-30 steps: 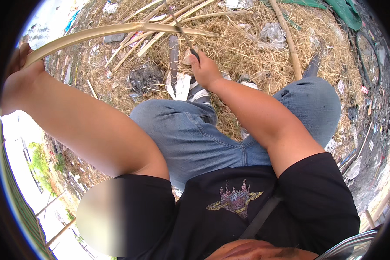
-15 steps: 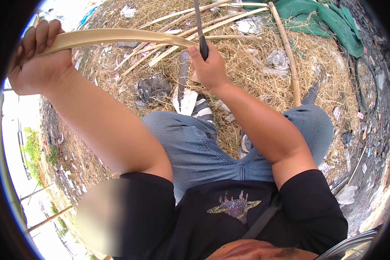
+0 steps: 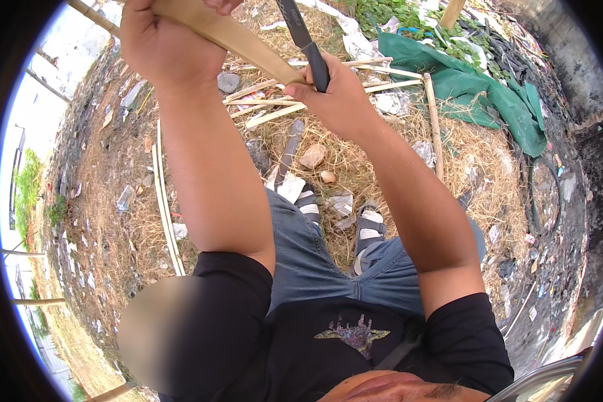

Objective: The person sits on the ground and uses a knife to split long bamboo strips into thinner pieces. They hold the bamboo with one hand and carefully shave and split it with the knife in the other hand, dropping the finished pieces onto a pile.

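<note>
Now our right grip (image 3: pixel 342 94) is closed round the black knife (image 3: pixel 317 65), the pale strip's (image 3: pixel 238 41) lower end at its thumb; up and left, our left grip (image 3: pixel 171 50) clasps the strip. We have just drawn that left grip inward, giving us, we judge, closer control. Beneath lies straw-covered ground (image 3: pixel 469 144), with loose strips (image 3: pixel 275 115) left and green sheeting (image 3: pixel 442 87) right of the right grip.

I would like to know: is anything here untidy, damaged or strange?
Yes: the green sheet lies crumpled at the upper right instead of flat, and pale litter is scattered over the dry straw, which looks untidy. The pale strip in the left hand and the knife in the right hand show no obvious damage.
</note>
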Demonstrator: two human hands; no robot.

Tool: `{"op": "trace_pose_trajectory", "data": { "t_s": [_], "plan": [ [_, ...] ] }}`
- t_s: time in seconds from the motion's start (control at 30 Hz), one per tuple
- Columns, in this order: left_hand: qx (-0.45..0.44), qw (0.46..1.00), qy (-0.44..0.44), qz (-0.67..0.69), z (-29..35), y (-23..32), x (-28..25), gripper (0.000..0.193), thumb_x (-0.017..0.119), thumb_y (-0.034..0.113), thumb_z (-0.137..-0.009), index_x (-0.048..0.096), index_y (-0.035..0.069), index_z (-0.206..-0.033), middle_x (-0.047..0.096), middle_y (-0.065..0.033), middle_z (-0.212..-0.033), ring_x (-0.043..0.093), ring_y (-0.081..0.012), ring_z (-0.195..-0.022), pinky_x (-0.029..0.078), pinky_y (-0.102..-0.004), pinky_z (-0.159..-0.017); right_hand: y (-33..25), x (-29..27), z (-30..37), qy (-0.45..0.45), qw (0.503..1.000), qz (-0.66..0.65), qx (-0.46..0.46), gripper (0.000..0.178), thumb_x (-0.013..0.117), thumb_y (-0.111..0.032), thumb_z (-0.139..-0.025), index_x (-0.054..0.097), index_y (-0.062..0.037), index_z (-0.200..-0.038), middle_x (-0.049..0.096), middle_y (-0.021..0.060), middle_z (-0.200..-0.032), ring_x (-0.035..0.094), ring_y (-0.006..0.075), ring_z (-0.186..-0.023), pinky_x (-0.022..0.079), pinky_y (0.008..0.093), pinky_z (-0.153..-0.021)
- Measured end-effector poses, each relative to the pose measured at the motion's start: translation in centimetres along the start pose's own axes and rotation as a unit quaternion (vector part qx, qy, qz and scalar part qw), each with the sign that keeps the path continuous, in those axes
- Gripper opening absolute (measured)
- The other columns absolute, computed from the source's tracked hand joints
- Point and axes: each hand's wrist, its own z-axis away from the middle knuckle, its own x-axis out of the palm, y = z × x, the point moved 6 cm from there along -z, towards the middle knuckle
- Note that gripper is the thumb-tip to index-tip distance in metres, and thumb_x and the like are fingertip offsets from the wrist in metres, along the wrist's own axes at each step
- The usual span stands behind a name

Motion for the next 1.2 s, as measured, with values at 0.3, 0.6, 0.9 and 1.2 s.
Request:
{"op": "trace_pose_trajectory", "data": {
  "t_s": [0.3, 0.6, 0.9, 1.2],
  "plan": [
    [0.059, 0.927, 0.223, -0.296, 0.9, 0.7, 2.6, 0.031, 0.055, 0.038, -0.101, 0.061, 0.008, -0.101, 0.056, 0.0009, -0.082, 0.051, -0.0119, -0.070, 0.041, -0.0255, -0.067, -3.9, -10.9, -2.1, 0.209, 0.939, -0.100, -0.254, 0.036, 0.081, -0.008, -0.087, 0.045, -0.0093, -0.087, 0.064, 0.0072, -0.079, 0.073, 0.0230, -0.083, 0.059, 0.0327, -0.071],
    [-0.428, 0.767, -0.332, -0.344, 5.5, -10.3, 7.2, 0.045, 0.055, 0.053, -0.101, 0.067, 0.010, -0.101, 0.065, 0.0016, -0.077, 0.062, -0.0096, -0.073, 0.045, -0.0272, -0.064, -6.9, -24.7, 3.0, 0.475, 0.774, -0.283, -0.308, 0.040, 0.073, 0.006, -0.087, 0.039, -0.0024, -0.107, 0.062, 0.0187, -0.103, 0.072, 0.0353, -0.085, 0.065, 0.0544, -0.079],
    [-0.532, 0.676, -0.365, -0.357, 10.0, -15.8, 10.2, 0.092, 0.033, 0.073, -0.099, 0.013, 0.008, -0.162, 0.049, -0.0202, -0.149, 0.062, -0.0305, -0.123, 0.051, -0.0425, -0.102, -6.5, -30.2, 7.4, 0.545, 0.681, -0.405, -0.276, 0.040, 0.062, 0.000, -0.097, 0.034, 0.0027, -0.126, 0.057, 0.0189, -0.113, 0.070, 0.0319, -0.096, 0.066, 0.0506, -0.083],
    [-0.330, 0.924, 0.195, 0.010, 8.2, -19.8, 5.5, 0.085, 0.017, 0.070, -0.101, 0.030, 0.002, -0.149, 0.052, -0.0240, -0.138, 0.058, -0.0379, -0.125, 0.054, -0.0511, -0.100, -3.5, -32.5, 8.6, 0.539, 0.646, -0.492, -0.224, 0.020, 0.050, -0.014, -0.106, 0.049, 0.0003, -0.121, 0.054, 0.0137, -0.113, 0.064, 0.0280, -0.105, 0.059, 0.0531, -0.096]
  ]
}}
